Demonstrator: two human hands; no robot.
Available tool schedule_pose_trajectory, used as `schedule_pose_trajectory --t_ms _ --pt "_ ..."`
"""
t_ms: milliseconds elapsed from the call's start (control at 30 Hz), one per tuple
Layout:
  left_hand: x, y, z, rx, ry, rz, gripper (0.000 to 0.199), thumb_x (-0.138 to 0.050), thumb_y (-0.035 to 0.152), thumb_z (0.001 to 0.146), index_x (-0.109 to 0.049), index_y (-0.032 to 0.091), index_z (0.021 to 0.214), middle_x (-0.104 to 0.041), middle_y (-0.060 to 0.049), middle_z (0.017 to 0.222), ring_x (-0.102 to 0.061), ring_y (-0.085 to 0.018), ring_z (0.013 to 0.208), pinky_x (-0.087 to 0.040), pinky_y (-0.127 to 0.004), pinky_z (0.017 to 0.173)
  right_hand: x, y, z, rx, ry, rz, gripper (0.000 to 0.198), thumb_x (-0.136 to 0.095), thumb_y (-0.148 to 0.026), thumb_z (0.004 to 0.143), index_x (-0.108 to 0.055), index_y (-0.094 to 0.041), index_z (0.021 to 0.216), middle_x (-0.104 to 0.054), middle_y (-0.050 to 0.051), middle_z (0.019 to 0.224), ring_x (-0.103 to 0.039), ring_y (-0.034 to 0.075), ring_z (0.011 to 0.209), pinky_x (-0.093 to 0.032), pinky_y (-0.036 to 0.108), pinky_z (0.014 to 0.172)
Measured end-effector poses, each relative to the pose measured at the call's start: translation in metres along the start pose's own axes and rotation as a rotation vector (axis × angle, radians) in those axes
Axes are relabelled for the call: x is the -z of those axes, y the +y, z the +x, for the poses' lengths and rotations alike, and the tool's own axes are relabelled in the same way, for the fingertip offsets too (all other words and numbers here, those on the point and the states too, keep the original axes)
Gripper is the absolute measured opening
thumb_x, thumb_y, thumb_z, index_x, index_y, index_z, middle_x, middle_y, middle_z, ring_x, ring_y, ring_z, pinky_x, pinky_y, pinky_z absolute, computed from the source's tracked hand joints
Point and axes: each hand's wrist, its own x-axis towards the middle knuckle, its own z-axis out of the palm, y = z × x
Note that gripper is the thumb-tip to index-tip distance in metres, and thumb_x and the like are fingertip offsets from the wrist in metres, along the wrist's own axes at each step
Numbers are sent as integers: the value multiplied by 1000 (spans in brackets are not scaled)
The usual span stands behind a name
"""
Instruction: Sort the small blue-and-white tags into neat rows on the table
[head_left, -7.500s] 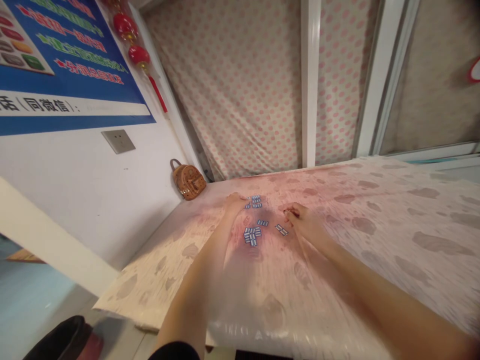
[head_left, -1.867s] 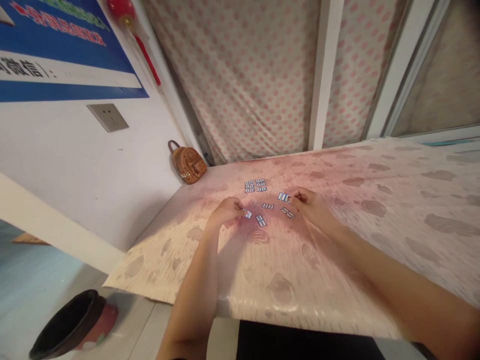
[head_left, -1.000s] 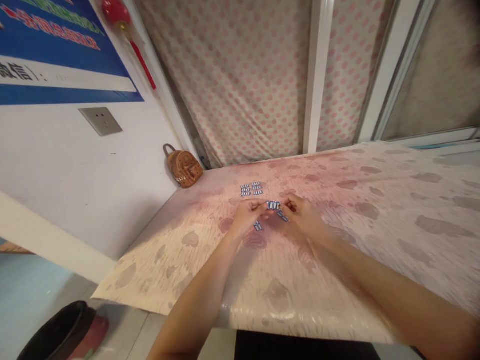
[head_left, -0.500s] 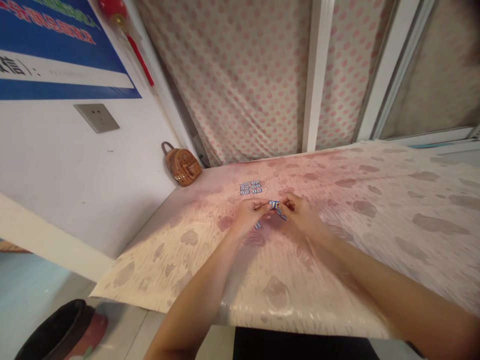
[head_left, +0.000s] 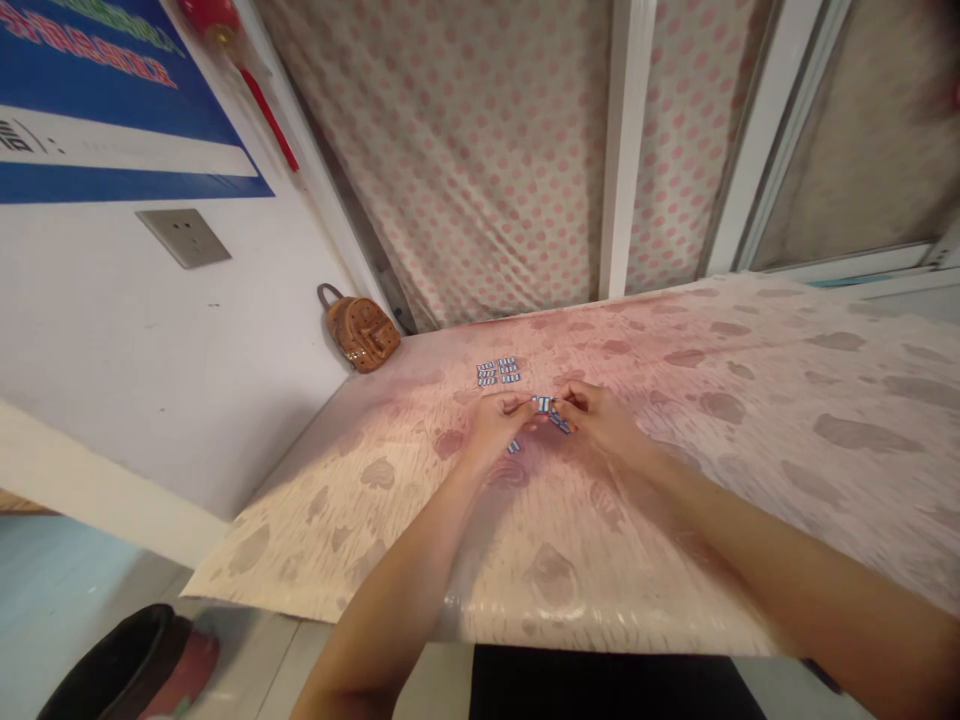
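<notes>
Between my two hands is a small flat blue-and-white striped piece [head_left: 544,404], too small to name by kind. My left hand [head_left: 504,420] pinches its left end. Fingers of my right hand [head_left: 589,412] are closed at its right end. Another blue-and-white strip [head_left: 561,424] shows just below the right fingertips; whether it is held or lies on the table I cannot tell. Beside the left wrist lies a further small striped piece [head_left: 513,446]. Beyond the hands, several like pieces [head_left: 498,371] lie in two columns on the table.
A patterned, shiny cloth covers the table [head_left: 555,570]. At its far left corner a small brown backpack-shaped bag [head_left: 365,332] leans by the wall. A dotted curtain [head_left: 495,160] hangs behind. On the floor at lower left stands a dark bin [head_left: 120,665].
The held piece has been turned slightly, its face now showing more plainly between the fingers. My view has shifted a little; the pieces on the table look the same.
</notes>
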Motion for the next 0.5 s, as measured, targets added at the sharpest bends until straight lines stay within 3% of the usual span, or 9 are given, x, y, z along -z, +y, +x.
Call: schedule_pose_trajectory --t_ms 133,267,400,500 --pt "1 1 0 20 63 -8 7 -68 18 82 -73 13 80 -76 -7 81 -72 -15 71 -54 -22 65 2 4 3 -23 20 -43 17 -52 -33 85 -55 -21 73 -57 -2 61 -54 14 56 -38 26 56" --pt "12 1 4 -9 228 -14 6 -67 17 80 -72 13 79 -75 -7 78 -73 -16 71 -53 -22 64 12 7 3 -101 107 -356 9 -53 -24 84 -60 -21 80 -66 1 73 -60 15 68 -39 26 62" --pt "30 1 9 -48 344 -35 7 -68 18 78 -72 13 80 -76 -8 80 -73 -17 73 -53 -22 64 14 12 0 -194 -21 -696 10 -63 -27 80 -59 -19 74 -66 5 76 -59 17 68 -36 28 60" --pt "41 1 12 -52 402 -34 8 -68 20 78 -72 13 80 -75 -8 79 -74 -18 73 -53 -22 63 8 15 -1 -173 -56 -733 10 -65 -27 79 -60 -18 81 -67 7 84 -60 18 72 -39 28 63"
